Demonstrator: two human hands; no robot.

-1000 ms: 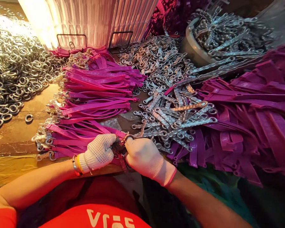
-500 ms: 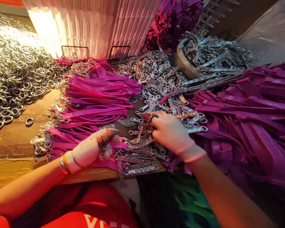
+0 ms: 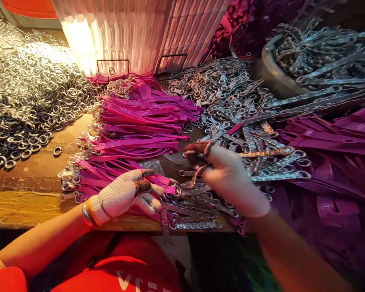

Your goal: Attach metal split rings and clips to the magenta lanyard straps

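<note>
My left hand (image 3: pixel 126 192), in a white glove with dark-stained fingertips, rests over the near end of the pink straps (image 3: pixel 140 144), its fingers loosely spread. Beside its fingertips a pink strap end meets a metal ring, with braided metallic strips (image 3: pixel 205 205) lying to the right. My right hand (image 3: pixel 220 166), gloved too, is above the strips with its dark fingers curled together. A strip end hangs at those fingers; motion blur hides the exact grip. Pale rings and fittings (image 3: pixel 69 174) line the straps' left ends.
A large heap of metal rings (image 3: pixel 33 97) covers the left, with one loose ring (image 3: pixel 57 151) nearer. A tub (image 3: pixel 272 67) of metallic strips stands at back right, above purple straps (image 3: pixel 337 170). A ribbed translucent panel (image 3: pixel 140 32) stands behind.
The view has shifted, so the table contents appear further left or right. My left hand's fingers have spread apart. My right hand remains over the metallic strips, its fingers curled.
</note>
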